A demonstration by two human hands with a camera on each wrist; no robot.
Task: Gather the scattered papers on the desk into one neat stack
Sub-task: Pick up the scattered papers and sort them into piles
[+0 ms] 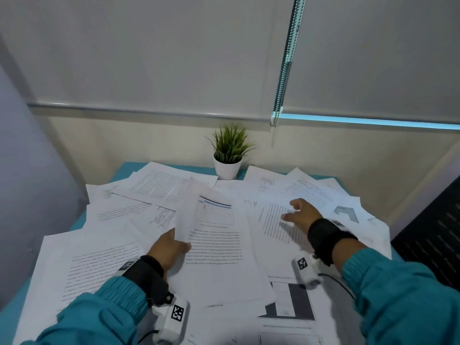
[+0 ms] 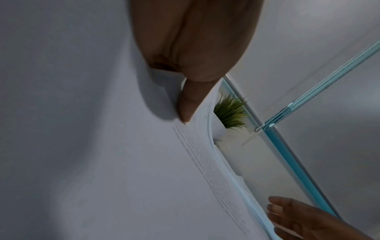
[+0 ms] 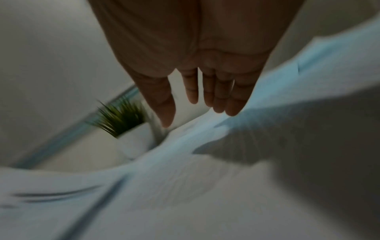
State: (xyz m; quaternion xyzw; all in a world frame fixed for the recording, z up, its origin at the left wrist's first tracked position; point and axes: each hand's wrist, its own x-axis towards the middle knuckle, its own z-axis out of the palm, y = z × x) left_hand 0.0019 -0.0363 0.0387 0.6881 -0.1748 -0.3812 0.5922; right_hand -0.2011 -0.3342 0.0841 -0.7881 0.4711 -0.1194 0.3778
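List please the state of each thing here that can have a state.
left hand: pinches the lifted sheets
lifted sheets: raised, curved, off the desk
right hand: open, fingers straight, over the loose papers
loose papers: scattered, overlapping, not stacked
potted plant: upright
roller blinds: pulled down

Teal desk (image 1: pixel 129 168) sits pushed vs. a cream wall (image 1: pixel 129 140), w/ a small green plant in a white pot (image 1: pixel 227 168) at 12 o'clock on its far edge. Above, two grey roller blinds (image 1: pixel 149 51) are drawn almost fully down, a bead chain (image 1: pixel 286 61) hanging btwn them at approx. 1 o'clock & a thin strip of blue-ish daylight (image 1: pixel 368 120) showing under the right one. Room's dim overall; plain grey-lilac wall (image 1: pixel 29 170) at 9 o'clock, dark perforated panel (image 1: pixel 433 245) at 3 o'clock.
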